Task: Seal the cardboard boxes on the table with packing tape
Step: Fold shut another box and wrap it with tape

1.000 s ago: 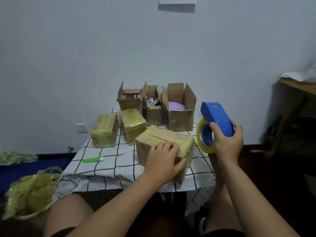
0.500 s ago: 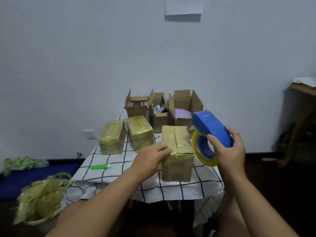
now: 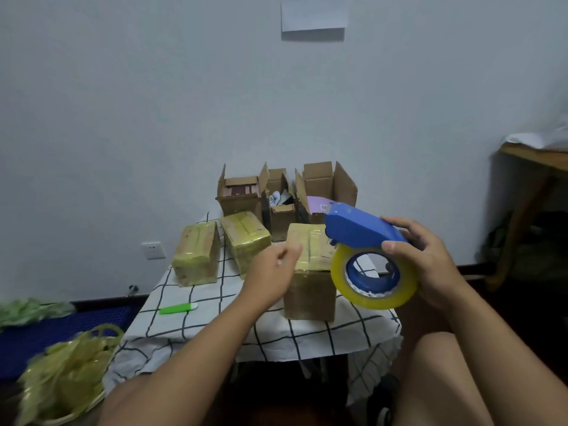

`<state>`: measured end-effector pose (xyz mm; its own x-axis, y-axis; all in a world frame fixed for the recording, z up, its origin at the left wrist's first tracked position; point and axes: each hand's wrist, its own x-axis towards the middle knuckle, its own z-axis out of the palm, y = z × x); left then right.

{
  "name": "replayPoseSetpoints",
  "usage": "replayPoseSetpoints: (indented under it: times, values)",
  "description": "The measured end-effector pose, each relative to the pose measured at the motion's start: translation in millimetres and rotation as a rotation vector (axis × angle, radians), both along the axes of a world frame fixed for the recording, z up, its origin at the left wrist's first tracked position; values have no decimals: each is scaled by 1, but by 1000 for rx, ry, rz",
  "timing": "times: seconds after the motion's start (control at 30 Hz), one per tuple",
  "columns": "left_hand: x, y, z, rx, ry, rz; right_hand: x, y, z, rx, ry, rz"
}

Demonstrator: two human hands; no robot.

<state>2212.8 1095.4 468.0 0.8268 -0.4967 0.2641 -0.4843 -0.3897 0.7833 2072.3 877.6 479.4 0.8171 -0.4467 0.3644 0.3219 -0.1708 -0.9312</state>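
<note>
The tape-wrapped cardboard box [image 3: 309, 272] stands near the table's [image 3: 215, 330] front edge. The left hand [image 3: 270, 272] hovers just beside its left side, fingers loosely curled, blurred, holding nothing. The right hand [image 3: 430, 265] grips a blue tape dispenser [image 3: 365, 232] with its yellow tape roll [image 3: 373, 278] beside the box's right side. Three open boxes [image 3: 325, 192] line the back edge.

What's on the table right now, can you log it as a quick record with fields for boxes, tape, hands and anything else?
taped boxes: three; near box, two on the left
open boxes: three at the table's back
tape dispenser: blue, yellow roll, held above near box
right hand: grips dispenser
left hand: beside near box, fingers blurred
other: green cutter on checked cloth
</note>
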Motion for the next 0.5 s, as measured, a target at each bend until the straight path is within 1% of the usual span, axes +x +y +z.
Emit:
replayPoseSetpoints:
  times: [0.03,0.1,0.13,0.17,0.2,0.27,0.33,0.4,0.5]
  values:
    - [-8,-3,14,-85,193,8,0,2,3,-18,1,24]
    - [-17,-5,34,-133,571,-52,1,6,8,-46,-1,63]
    - [-20,-3,40,-136,704,-102,2,8,10,-57,-3,78]
    - [-21,-1,42,-162,790,-144,3,9,12,-66,-4,89]
    - [-22,1,43,-227,840,-171,4,11,13,-76,-6,97]
    - [-22,5,44,-409,880,-179,5,13,16,-100,-5,106]
    - [-20,7,47,-510,889,-163,6,14,17,-117,-1,111]
    - [-18,9,49,-497,878,-127,8,16,18,-144,4,114]
    - [-13,11,49,-365,792,-72,8,17,18,-206,11,107]
